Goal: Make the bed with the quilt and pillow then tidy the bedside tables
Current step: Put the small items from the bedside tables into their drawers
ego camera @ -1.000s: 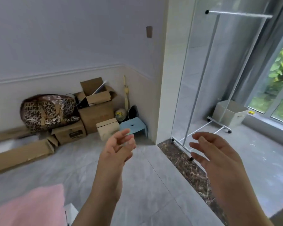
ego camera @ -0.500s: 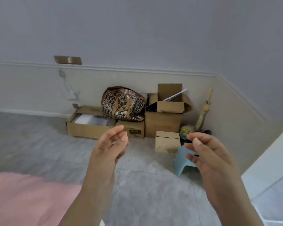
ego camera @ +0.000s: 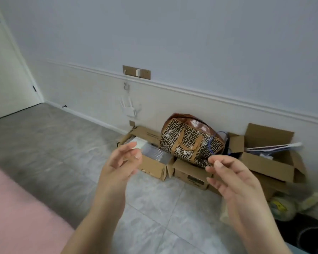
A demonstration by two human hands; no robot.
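Both hands hang empty in the air, fingers loosely curled: left hand (ego camera: 120, 166), right hand (ego camera: 233, 178). The pink bed (ego camera: 20, 208) lies low to the left, its edge running diagonally, nearer the left hand. Quilt and pillow are out of view. Boxes (ego camera: 154, 167) and a bag (ego camera: 189, 143) sit ahead.

Soft, even daylight is filling the room, moderately bright, with no harsh glare on the pale wall (ego camera: 173, 33). The light's source is lying outside the view. Motion blur is smearing the pink surface (ego camera: 17, 208) at lower left and softening the fingertips of the left hand (ego camera: 121, 167) and right hand (ego camera: 235, 180). Wide-angle distortion is bending the wall moulding (ego camera: 191, 91) and tilting the door frame (ego camera: 24, 61) at the left edge. The clutter at lower right is dissolving into a dim, unfocused patch, and faint shadows are sitting under the cardboard boxes (ego camera: 154, 167).
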